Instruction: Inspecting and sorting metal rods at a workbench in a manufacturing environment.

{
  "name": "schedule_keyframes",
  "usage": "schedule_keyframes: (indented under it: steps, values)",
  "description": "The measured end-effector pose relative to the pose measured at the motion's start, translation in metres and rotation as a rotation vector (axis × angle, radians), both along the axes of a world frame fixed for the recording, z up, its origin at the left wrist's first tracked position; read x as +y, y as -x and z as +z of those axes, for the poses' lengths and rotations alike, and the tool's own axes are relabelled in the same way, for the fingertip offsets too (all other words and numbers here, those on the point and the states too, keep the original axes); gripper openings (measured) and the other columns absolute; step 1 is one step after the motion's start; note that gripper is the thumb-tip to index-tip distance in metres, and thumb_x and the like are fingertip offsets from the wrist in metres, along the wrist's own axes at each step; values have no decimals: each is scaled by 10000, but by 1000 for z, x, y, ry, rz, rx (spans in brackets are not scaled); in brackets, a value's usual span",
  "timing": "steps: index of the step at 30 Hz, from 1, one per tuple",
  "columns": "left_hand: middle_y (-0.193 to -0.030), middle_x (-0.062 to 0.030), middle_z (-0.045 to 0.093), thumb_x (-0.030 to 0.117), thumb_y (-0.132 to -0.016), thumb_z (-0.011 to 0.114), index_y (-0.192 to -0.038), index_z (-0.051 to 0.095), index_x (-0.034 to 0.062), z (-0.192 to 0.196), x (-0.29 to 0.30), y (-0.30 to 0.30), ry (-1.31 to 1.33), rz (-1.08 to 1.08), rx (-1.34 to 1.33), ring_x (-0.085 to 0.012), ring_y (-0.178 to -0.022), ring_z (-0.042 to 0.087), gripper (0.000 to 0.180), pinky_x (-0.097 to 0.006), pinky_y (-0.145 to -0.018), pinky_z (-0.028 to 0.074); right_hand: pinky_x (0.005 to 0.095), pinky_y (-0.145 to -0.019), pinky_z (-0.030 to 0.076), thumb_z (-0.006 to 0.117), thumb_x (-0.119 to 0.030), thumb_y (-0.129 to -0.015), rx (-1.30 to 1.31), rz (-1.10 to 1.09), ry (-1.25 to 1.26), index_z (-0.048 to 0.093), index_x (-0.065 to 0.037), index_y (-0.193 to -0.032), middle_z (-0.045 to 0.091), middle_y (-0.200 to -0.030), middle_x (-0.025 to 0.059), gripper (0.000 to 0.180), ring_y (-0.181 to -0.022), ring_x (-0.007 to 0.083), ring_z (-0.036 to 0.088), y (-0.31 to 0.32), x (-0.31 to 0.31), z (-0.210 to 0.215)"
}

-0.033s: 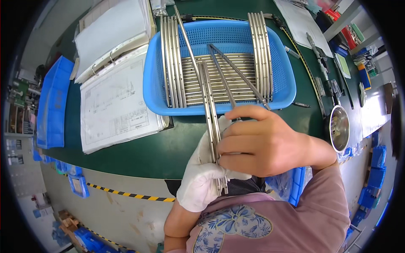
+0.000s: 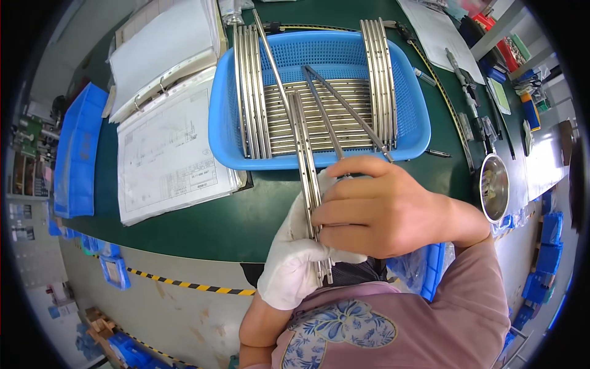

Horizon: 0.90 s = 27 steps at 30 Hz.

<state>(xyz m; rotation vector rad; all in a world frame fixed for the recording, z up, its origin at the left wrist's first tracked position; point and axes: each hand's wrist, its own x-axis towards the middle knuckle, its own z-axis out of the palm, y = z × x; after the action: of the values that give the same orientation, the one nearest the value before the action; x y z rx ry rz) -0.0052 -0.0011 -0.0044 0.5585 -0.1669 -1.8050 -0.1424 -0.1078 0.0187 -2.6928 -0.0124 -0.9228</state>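
Head view, looking down on a green tabletop (image 2: 184,238): the left hand (image 2: 289,264), in a white glove, is wrapped around a small bundle of slim metal rods (image 2: 303,147), whose lower ends project below the palm and whose upper ends reach over the front rim of a blue basket (image 2: 319,164). The bare right hand (image 2: 384,212) lies across the bundle from the other side, its fingers bent and their tips against the rods; the thumb is hidden, and whether this hand grips cannot be told. Inside the basket, further rods form a left row (image 2: 251,92), a right row (image 2: 380,86) and a crosswise layer (image 2: 319,117) between them. Two darker rods (image 2: 344,101) lie aslant over the layer, close together at their far ends and spread apart toward the right hand. A longer rod (image 2: 270,49) slants past the left row, its lower end not distinguishable. To the left are an open ring binder (image 2: 163,154) and a blue bin (image 2: 80,150); to the right, a round metal pan (image 2: 505,200) with a handle.
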Motion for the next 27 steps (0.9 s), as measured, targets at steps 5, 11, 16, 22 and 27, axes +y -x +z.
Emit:
schedule_keyframes:
  steps: [5, 11, 16, 22, 27]
  values:
    - [-1226, -187, 472, -43, -820, 445, -1383, 196, 17, 16, -10, -2, -78, -75, -85, -291, -897, 638, 618, -355, -616, 602, 367, -838, 446, 611, -115, -655, -27, 10, -48, 554, -78, -756, 520, -687, 19, 122, -649, 196, 540, 3, -14, 1]
    - [-1091, -208, 558, 105, -945, 405, -1324, 299, -10, 20, -17, 3, -56, -67, -283, -182, -576, 598, 410, -253, -406, 491, 413, -813, 453, 589, -48, -779, 66, -174, -168, 561, -50, -888, 621, -762, 79, 112, -725, 282, 603, 6, -42, -2]
    - [-927, -138, 618, 140, -967, 390, -1308, 381, 8, 21, -19, 13, -107, -6, -391, -52, -384, 383, 365, -177, -322, 266, 452, -674, 441, 525, -70, -831, 30, -380, -296, 522, -21, -883, 590, -741, 154, 72, -736, 370, 566, 3, -64, -12]
    - [-654, 18, 405, 218, -981, 379, -1281, 411, 25, 14, -10, 13, -165, 32, -374, -24, -405, 273, 358, -179, -354, 206, 426, -638, 445, 528, -79, -832, 6, -438, -200, 521, -36, -875, 587, -706, 128, 62, -705, 343, 572, 6, -58, -7]
    - [-591, 48, 310, 220, -975, 388, -1164, 467, 26, 2, 1, 10, -110, 49, -177, -24, -399, 231, 282, -184, -355, 173, 416, -614, 446, 540, -78, -831, 1, -422, -296, 515, -44, -891, 582, -665, 113, 73, -678, 330, 578, 4, -60, -12]
